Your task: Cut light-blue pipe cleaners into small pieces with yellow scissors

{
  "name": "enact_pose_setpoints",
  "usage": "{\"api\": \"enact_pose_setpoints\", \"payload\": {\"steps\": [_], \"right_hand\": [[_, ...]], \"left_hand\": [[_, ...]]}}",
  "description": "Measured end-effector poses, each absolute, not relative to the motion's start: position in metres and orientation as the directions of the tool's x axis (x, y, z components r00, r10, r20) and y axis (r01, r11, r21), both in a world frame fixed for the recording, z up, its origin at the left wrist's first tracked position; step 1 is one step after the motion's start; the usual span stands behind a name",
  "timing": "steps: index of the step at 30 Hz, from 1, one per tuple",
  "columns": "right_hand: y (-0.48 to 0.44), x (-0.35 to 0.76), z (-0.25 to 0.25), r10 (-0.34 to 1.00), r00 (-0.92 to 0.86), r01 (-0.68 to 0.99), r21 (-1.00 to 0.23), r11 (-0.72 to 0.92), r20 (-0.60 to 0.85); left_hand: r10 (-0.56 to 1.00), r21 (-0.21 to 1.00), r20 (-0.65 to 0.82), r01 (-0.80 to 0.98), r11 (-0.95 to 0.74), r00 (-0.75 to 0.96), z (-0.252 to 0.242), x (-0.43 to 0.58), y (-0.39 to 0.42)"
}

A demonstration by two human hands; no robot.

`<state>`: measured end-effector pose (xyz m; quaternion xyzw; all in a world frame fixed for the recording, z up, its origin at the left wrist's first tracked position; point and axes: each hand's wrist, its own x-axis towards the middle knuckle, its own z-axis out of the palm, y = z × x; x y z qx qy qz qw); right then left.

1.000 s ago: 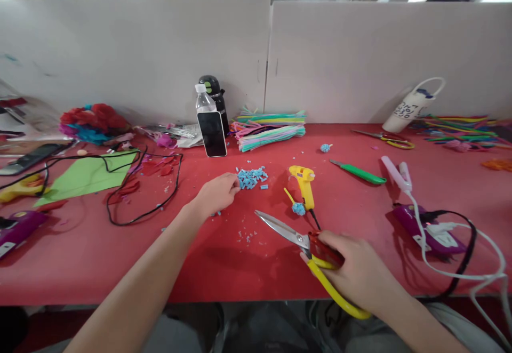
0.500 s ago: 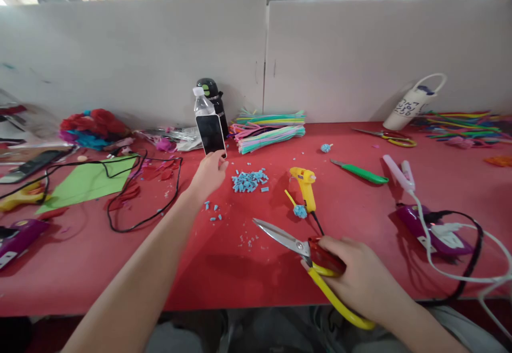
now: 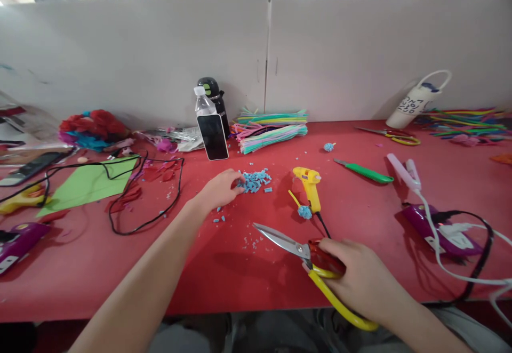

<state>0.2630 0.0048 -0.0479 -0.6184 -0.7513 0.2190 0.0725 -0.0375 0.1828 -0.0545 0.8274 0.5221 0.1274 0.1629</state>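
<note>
My left hand (image 3: 222,189) is at the left edge of a heap of small blue cut pieces (image 3: 256,181). Its fingers are curled together against the heap, and what lies between the fingertips is hidden. A few loose blue pieces (image 3: 218,218) lie below that hand. My right hand (image 3: 358,275) grips large scissors (image 3: 298,249) by their red and yellow handles, the blades pointing left over the table. Beyond the scissors, a yellow glue gun (image 3: 309,187) lies near a blue textured ball (image 3: 304,212) with a yellow stem.
A phone (image 3: 212,137) leans on a clear bottle (image 3: 205,105). Bundled pipe cleaners (image 3: 274,138) lie behind the heap. Rightward are a green-handled cutter (image 3: 368,173), other scissors (image 3: 400,137) and a purple power strip (image 3: 444,230). A black cable (image 3: 148,232) loops across the left side.
My left hand has come away from the phone's lower edge, down and right to the blue heap. The phone stays leaning. My right hand keeps the scissors in about the same place.
</note>
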Motion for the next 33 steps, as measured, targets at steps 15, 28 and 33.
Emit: {"api": "enact_pose_setpoints", "payload": {"steps": [15, 28, 33], "right_hand": [[0.001, 0.266, -0.040, 0.956, -0.255, 0.882, -0.441, 0.168, -0.147], [-0.001, 0.273, -0.040, 0.951, -0.286, 0.875, -0.437, 0.207, -0.122], [-0.002, 0.273, -0.039, 0.953, -0.285, 0.879, -0.423, 0.218, -0.102]], "left_hand": [[0.912, 0.459, 0.076, 0.798, -0.390, 0.402, -0.047, -0.029, 0.171], [0.969, 0.629, 0.151, 0.737, -0.248, 0.197, -0.056, -0.044, 0.157], [0.982, 0.713, 0.142, 0.675, -0.188, 0.124, -0.066, -0.037, 0.159]]}}
